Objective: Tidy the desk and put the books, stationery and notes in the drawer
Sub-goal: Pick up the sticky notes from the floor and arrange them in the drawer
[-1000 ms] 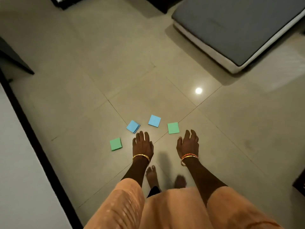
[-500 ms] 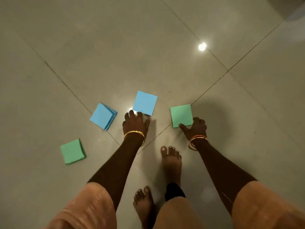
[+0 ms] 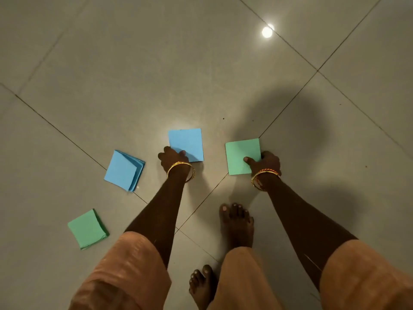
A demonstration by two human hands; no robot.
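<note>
Four sticky-note pads lie on the tiled floor. My left hand grips the near-left corner of a flat blue pad. My right hand pinches the near-right corner of a green pad, thumb on top. A second blue pad, its sheets fanned, lies to the left of my left hand. A second green pad lies further left and nearer to me. Neither of those two is touched.
Glossy grey floor tiles with dark grout lines fill the view, and a ceiling light is reflected at the far right. My bare feet stand just behind my hands. No desk or drawer is in view.
I have bent lower over the floor. Both hands reached forward; the left now grips the blue pad's corner and the right's thumb now lies on the green pad.
</note>
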